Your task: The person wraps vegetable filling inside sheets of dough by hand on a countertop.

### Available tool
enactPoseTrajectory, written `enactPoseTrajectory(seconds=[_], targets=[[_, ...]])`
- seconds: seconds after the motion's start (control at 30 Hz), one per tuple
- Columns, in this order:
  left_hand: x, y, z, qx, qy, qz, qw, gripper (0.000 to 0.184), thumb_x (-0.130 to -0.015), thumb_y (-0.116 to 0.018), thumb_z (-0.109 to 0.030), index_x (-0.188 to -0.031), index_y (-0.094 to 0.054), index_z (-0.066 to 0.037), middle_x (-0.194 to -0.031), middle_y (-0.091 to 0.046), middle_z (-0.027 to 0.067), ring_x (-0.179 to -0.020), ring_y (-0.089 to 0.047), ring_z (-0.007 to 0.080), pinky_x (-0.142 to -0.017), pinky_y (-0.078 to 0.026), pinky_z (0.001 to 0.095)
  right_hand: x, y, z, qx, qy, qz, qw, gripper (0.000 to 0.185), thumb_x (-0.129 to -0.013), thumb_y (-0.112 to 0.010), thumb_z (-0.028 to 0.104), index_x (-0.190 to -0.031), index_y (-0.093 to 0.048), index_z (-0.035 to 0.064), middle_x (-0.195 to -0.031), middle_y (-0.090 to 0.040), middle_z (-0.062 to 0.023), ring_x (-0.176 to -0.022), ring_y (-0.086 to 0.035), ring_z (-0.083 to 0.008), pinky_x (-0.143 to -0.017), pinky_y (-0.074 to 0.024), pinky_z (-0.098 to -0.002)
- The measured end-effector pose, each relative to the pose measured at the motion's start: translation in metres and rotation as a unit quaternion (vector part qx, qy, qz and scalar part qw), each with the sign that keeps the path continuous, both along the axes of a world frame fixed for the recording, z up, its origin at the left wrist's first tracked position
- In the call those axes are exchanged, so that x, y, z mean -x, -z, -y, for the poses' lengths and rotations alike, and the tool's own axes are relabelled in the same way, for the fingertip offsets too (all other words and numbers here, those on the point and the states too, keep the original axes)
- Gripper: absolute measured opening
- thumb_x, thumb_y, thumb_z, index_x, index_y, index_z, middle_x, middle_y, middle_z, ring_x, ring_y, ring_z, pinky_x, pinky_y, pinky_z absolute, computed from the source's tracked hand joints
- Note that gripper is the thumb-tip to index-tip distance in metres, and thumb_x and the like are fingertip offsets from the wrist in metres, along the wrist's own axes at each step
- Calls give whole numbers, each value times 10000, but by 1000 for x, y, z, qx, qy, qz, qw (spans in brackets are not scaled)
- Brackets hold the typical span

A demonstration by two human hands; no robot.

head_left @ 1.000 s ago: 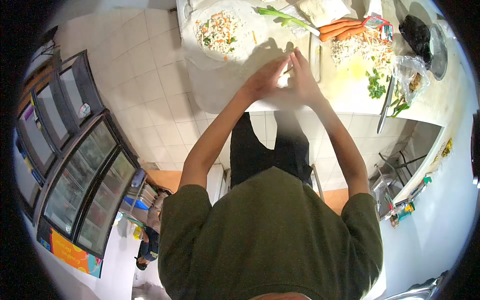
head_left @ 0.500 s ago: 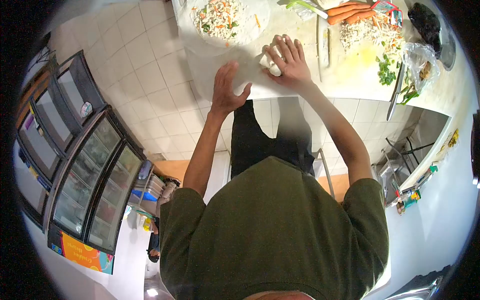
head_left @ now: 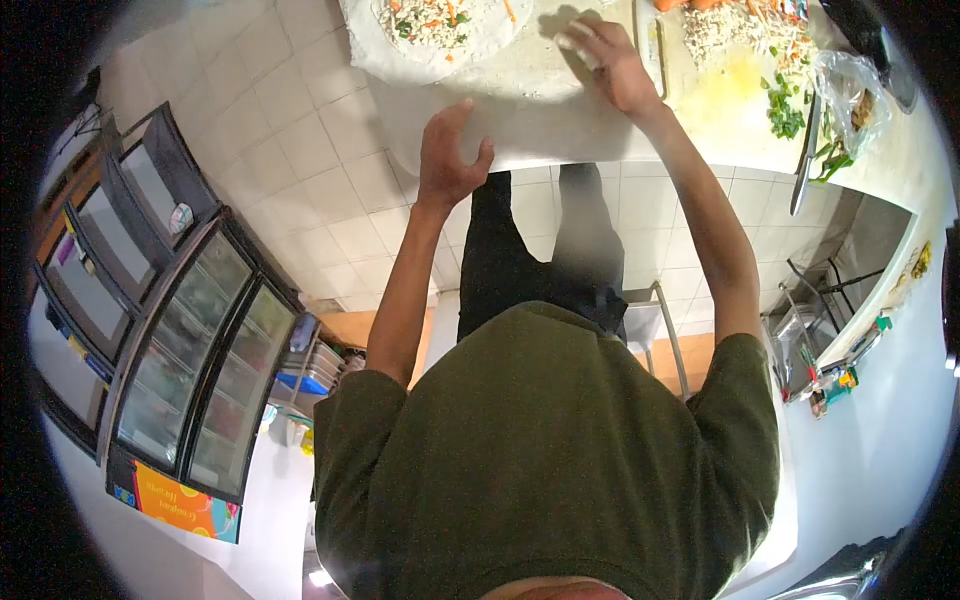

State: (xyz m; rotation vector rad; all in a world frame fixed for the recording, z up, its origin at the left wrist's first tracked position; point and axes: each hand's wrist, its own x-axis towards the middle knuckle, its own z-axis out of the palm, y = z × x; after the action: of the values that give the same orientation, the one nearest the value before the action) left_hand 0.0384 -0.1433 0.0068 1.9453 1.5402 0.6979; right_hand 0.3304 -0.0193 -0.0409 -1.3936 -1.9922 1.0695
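Curling the right hand [head_left: 622,75] over the surface [head_left: 530,135], something pale [head_left: 572,42] at its fingertips.
Its grip I cannot tell; the left hand [head_left: 450,160] stands wide, near filling [head_left: 432,30] on a white sheet [head_left: 395,66].

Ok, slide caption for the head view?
Left hand and right hand over a pale worktop, near chopped multicoloured food on a round white sheet.

No wording can be read with certainty. The fridge's [head_left: 200,360] orange panel [head_left: 188,504] bears two short lines of script [head_left: 174,493], standing upside down in this view and, as far as the blur allows, too small to spell out. A blue label [head_left: 124,495] at the panel's left end, as seen here, carries small pale marks, likewise illegible.
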Motion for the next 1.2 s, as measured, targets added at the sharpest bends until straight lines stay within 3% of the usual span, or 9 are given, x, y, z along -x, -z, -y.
enactPoseTrajectory(seconds=[0.1, 0.2, 0.37, 0.47, 0.63, 0.77, 0.87, 1.1, 1.2], targets=[[-16, -6, 3, -5, -3, 26, 1000, 639, -799, -764, -146, -1372, -504, -31, -1270, -599, 185, -1167, -581, 374, -1036, -445, 472, 1, -19, -5, 244, 198, -141, 939, 345, -1049, -566, 174, -1379, -544, 76, -1257, -639, -78, -1067, -638, -181, -915, -564, -328], [-59, -23, -1, 77, -84, 168, 979, 638, -824, -769, -162, -1381, -491, -22, -1283, -606, 180, -1188, -592, 332, -1015, -463, 455, 14, -64, 13, 378, 291, -540, 693, 266, -1026, -563, 131, -1270, -620, 43, -1199, -691, -117, -1064, -666, -224, -934, -557, -339], [-98, -45, -48, 96, -57, 337, 935, 1010, -670, -936, -412, -1456, -431, -28, -1335, -589, 173, -1233, -584, 287, -1010, -485, 421, 34, -123, 45, 506, 265, -564, 596, 276, -971, -518, 162, -1139, -598, -43, -980, -723, -111, -735, -712, -122, -473, -582, -195], [-93, -68, -77, 173, 63, 321, 929, 1125, -558, -974, -491, -1457, -464, -46, -1415, -563, 153, -1297, -544, 296, -1060, -462, 399, 23, -113, 60, 581, 174, -549, 575, 251, -964, -527, 192, -1079, -616, -12, -920, -730, -125, -672, -714, -146, -460, -582, -211], [-87, -73, -73, 60, 193, 109, 973, 1037, -560, -924, -583, -1365, -562, -39, -1330, -610, 191, -1254, -583, 356, -1061, -459, 488, 41, -128, 71, 570, 305, -559, 519, 267, -1001, -452, 210, -1075, -610, 8, -940, -702, -107, -758, -708, -200, -590, -625, -286], [-90, -76, -51, -12, 180, 55, 982, 940, -719, -833, -559, -1416, -500, -23, -1357, -592, 195, -1306, -537, 378, -1149, -352, 533, 48, -121, 89, 514, 298, -495, 634, 308, -1010, -419, 241, -1147, -590, 24, -1017, -687, -98, -773, -692, -190, -590, -614, -283], [-95, -68, -36, -28, 162, 76, 983, 830, -814, -788, -445, -1455, -457, -34, -1365, -590, 185, -1317, -538, 342, -1172, -317, 534, 41, -116, 94, 559, 245, -662, 436, 338, -996, -433, 269, -1158, -594, 19, -1032, -685, -96, -771, -691, -192, -535, -585, -272], [-106, -51, -39, -39, 149, 127, 980, 549, -829, -750, -127, -1336, -553, -48, -1249, -649, 149, -1174, -626, 342, -1095, -423, 501, 36, -114, 97, 545, 290, -675, 404, 413, -983, -478, 338, -1211, -592, 13, -1053, -702, -82, -940, -686, -177, -883, -555, -288], [-115, -36, -47, 54, 89, 188, 977, 477, -822, -693, -15, -1283, -571, -41, -1179, -660, 163, -1107, -647, 369, -988, -503, 456, 13, -61, 107, 529, 161, -796, 246, 462, -995, -484, 373, -1282, -557, 19, -1145, -673, -92, -1100, -630, -204, -1015, -483, -356]])
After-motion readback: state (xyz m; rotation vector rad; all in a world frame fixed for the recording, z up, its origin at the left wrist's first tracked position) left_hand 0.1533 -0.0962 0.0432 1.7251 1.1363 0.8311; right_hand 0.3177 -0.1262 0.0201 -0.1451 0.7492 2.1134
